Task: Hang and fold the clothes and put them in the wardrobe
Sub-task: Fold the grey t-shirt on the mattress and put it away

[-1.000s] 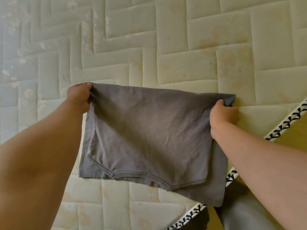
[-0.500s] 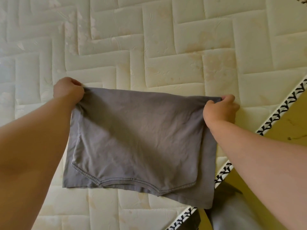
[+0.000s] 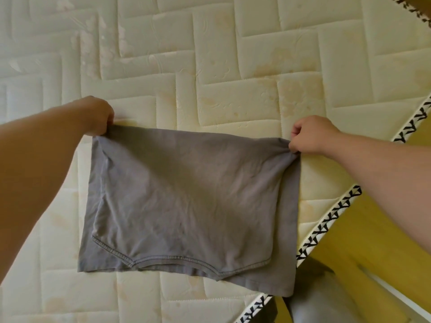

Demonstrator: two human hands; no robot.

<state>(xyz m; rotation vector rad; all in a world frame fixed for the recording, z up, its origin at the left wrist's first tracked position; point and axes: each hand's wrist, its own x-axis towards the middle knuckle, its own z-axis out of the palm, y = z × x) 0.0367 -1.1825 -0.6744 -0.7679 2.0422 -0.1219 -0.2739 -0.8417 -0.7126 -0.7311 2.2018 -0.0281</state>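
Item: folded grey cotton T-shirt (image 3: pixel 191 199), lying on cream quilted mattress (image 3: pixel 233 54), near right corner over its trimmed edge.
Left hand (image 3: pixel 99 117): fingers curled, pinching far left corner.
Right hand (image 3: pixel 310 136): fingers curled, pinching far right corner.
Handling: keep held edge taut and level; fold towards hem, corners matched.

This is looking like a bedroom in a home. A bare mattress (image 3: pixel 233 54), cream and quilted in a brick-like pattern with faint yellowish stains, is filling most of the frame. Its edging tape (image 3: pixel 328 223), white with black triangle marks, is running diagonally up the right side. Beyond that edge, at the lower right, a yellowish floor (image 3: pixel 373 241) is showing. A grey garment (image 3: pixel 191 201) is spreading over the mattress in the middle of the frame.
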